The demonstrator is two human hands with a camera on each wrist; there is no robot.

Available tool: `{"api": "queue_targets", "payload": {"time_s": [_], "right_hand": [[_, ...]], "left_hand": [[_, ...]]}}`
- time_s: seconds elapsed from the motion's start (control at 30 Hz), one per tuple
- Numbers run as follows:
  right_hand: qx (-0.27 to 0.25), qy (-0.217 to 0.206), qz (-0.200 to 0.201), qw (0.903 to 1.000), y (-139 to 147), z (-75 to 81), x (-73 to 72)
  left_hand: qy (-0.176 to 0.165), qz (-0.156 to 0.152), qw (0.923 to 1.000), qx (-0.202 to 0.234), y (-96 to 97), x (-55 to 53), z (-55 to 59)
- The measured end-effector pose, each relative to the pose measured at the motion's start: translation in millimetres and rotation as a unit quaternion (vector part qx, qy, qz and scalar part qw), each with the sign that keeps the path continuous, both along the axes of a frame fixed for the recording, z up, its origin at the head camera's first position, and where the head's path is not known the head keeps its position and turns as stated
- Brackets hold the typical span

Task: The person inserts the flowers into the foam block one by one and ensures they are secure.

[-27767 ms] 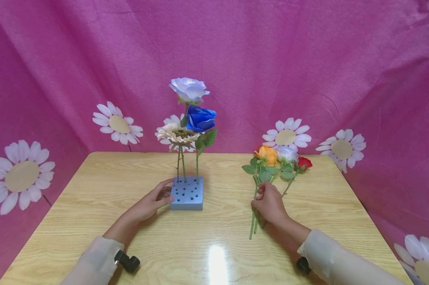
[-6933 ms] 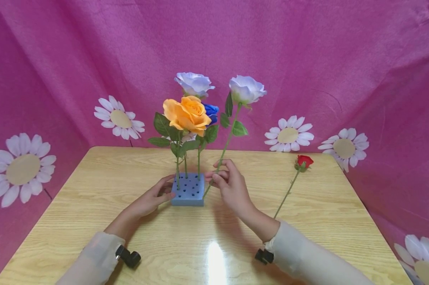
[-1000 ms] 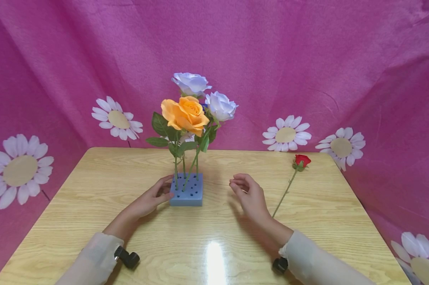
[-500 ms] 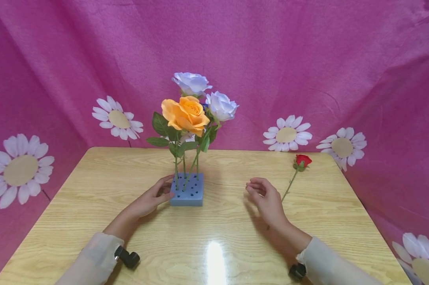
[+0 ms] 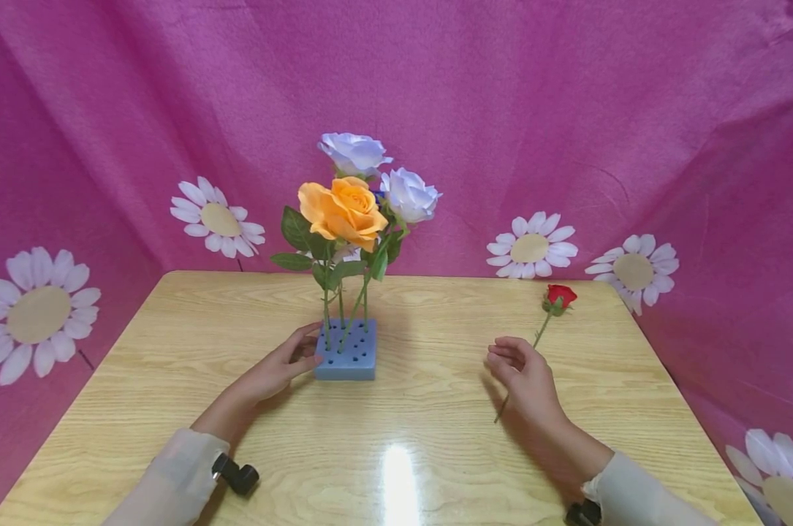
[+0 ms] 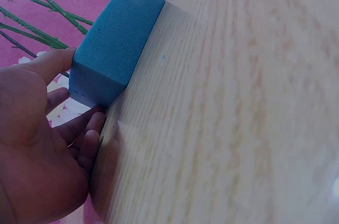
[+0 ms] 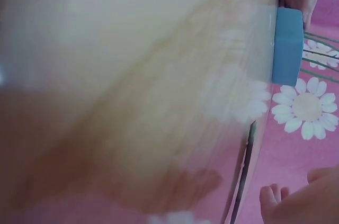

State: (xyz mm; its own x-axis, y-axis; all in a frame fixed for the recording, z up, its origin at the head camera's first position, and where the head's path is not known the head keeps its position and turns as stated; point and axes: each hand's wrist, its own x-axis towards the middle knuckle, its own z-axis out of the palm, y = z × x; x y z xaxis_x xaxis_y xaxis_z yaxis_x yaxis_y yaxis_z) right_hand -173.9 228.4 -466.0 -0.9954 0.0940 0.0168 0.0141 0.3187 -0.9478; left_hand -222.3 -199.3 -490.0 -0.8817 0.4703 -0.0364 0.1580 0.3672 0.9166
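A light-blue foam block (image 5: pixel 346 370) with many holes stands on the table, and my left hand (image 5: pixel 274 372) grips its left side. In the left wrist view, the thumb is at the block's (image 6: pixel 119 36) upper edge and other fingers bend beside its end. An orange rose (image 5: pixel 343 212) and two pale lilac roses, one at the back (image 5: pixel 354 152) and one leaning right (image 5: pixel 409 195), rise from the block. Behind them, a blue rose and a cream flower are mostly hidden. My right hand (image 5: pixel 530 383), fingers loosely bent and holding nothing, hovers over the stem of a red rose (image 5: pixel 559 296).
The wooden table (image 5: pixel 422 409) reflects a bright light near its front. A pink cloth (image 5: pixel 435 88) printed with white daisies hangs behind and at both sides. A black wrist camera (image 5: pixel 236 475) juts from the left sleeve.
Since the earliest frame, the orange rose and second lilac rose have gone from the table into the block. Over the last second my right hand moved right to the red rose; the left stayed.
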Motion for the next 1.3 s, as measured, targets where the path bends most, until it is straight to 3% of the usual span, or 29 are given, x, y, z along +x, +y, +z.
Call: {"api": "queue_targets", "payload": {"time_s": [0.23, 0.57, 0.9, 1.3], "right_hand": [[0.053, -0.001, -0.015, 0.9985, 16.4, 0.9, 7.2], [0.072, -0.044, -0.040, 0.9956, 33.3, -2.3, 15.3], [0.131, -0.084, -0.040, 0.9870, 41.6, -5.8, 17.2], [0.207, -0.057, -0.029, 0.9762, 39.8, -11.9, 9.2]], "left_hand": [[0.002, 0.000, 1.0000, -0.001, 0.2, -0.6, 0.4], [-0.002, 0.008, 1.0000, -0.004, 0.6, -0.6, 1.6], [-0.001, 0.005, 1.0000, -0.002, 0.5, -1.9, 0.9], [0.002, 0.005, 1.0000, -0.002, 0.4, -0.1, 0.9]]}}
